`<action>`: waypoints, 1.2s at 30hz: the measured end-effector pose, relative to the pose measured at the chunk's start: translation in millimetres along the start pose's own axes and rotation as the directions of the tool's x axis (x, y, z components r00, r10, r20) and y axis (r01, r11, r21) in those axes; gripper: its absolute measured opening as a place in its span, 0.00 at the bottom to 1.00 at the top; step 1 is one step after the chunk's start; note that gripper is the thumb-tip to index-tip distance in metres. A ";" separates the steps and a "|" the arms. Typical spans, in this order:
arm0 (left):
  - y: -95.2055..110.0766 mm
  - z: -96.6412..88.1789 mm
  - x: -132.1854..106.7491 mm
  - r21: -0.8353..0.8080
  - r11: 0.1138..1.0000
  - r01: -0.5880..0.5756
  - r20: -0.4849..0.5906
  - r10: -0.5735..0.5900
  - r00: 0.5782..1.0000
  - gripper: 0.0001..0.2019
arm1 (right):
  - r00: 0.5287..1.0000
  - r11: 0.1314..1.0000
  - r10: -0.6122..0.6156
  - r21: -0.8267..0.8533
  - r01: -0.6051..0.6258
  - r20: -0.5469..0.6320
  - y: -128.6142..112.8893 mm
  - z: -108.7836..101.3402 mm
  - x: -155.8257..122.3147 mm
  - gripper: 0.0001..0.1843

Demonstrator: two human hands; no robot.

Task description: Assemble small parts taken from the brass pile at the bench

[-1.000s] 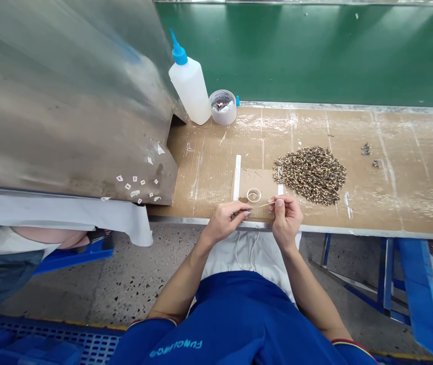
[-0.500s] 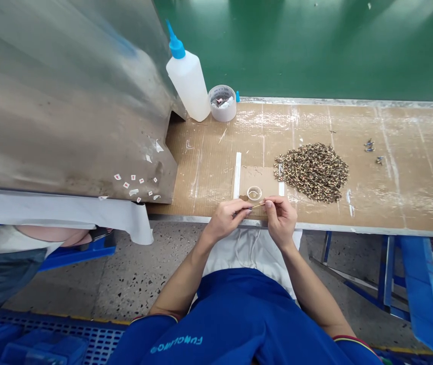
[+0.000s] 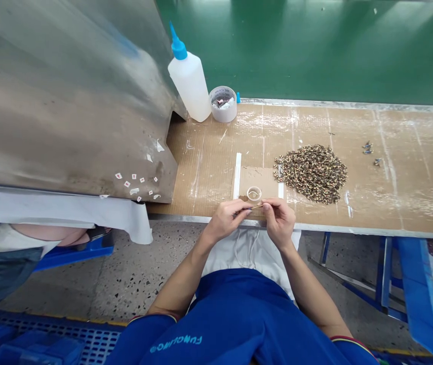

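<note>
At the bench's front edge my right hand pinches a thin yellowish stick, perhaps a toothpick. Its tip points left, reaching my left hand. The fingers of that hand are pinched together on a small dark piece, too small to name. Just beyond both hands a small clear round cup sits on a cardboard pad, with a white curved line showing in it. To the right lies a large heap of small brown and gold parts.
A white bottle with a blue nozzle stands at the back left, beside a tape roll holding scraps. Several blue-grey parts lie on the right. A metal housing bounds the left; a green surface runs behind.
My right hand has shifted slightly left, bringing the stick closer to my left hand. The left hand stays nearly in place, still pinched.
</note>
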State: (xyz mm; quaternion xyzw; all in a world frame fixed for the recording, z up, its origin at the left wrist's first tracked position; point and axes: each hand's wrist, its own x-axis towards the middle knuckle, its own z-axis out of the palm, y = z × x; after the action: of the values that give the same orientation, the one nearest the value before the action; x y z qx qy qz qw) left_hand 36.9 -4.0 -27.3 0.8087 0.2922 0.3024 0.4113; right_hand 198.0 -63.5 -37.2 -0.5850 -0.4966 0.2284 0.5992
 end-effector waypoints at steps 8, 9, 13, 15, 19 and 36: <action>2.1 -0.5 0.3 0.021 1.000 -0.008 0.004 0.008 1.000 0.11 | 0.997 0.999 -0.050 0.010 0.050 0.055 0.4 -2.3 3.5 0.10; 2.4 -0.6 0.3 0.022 1.000 -0.009 0.009 0.008 1.000 0.12 | 0.997 0.999 -0.048 0.010 0.048 0.062 0.8 -2.6 3.9 0.10; 2.9 -0.5 0.1 0.033 0.999 -0.002 0.030 0.001 1.000 0.12 | 0.999 0.999 -0.023 -0.026 0.025 0.048 1.7 -3.3 3.9 0.10; 3.0 -0.1 -0.3 0.031 0.999 -0.004 0.030 0.003 1.000 0.11 | 0.998 0.999 -0.026 -0.031 0.028 0.049 1.4 -3.6 3.5 0.10; 2.7 0.5 -0.5 0.030 1.000 -0.009 0.028 0.008 1.000 0.11 | 0.995 0.999 -0.051 0.019 0.050 0.081 0.4 -4.0 3.4 0.09; 1.2 1.9 -1.2 0.036 0.999 0.020 0.037 -0.021 0.999 0.11 | 0.994 0.997 -0.078 0.035 0.075 0.082 2.8 -4.6 2.4 0.09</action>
State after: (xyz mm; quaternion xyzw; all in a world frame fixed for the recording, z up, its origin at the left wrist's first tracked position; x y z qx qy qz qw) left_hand 37.8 -6.4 -27.6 0.8184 0.2980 0.2778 0.4053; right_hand 203.8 -63.0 -38.1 -0.5461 -0.5393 0.2372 0.5956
